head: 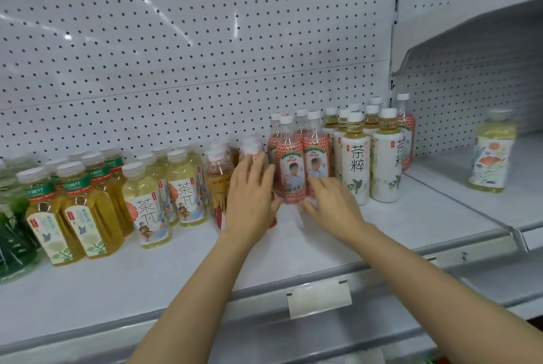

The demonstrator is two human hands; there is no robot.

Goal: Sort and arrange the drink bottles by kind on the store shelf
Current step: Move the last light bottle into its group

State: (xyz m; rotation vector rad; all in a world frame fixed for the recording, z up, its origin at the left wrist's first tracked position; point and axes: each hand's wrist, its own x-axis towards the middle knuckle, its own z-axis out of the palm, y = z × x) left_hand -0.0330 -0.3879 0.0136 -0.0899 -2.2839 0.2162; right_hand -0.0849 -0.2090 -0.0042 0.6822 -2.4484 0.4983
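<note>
Both hands reach onto the shelf (182,272) — left hand (249,199) flat, fingers straight against an amber bottle (219,184); right hand (332,205) loosely spread, touching the red-labelled bottles (316,158).

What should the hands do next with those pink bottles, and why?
Probably nudge the pink-labelled bottles back and right, snug against the white-labelled tea bottles. The left hand lies flat between them and the amber bottles, and the right hand rests at their base. One more bottle with a pink label stands behind the white group, so gathering that kind looks unfinished.
</note>
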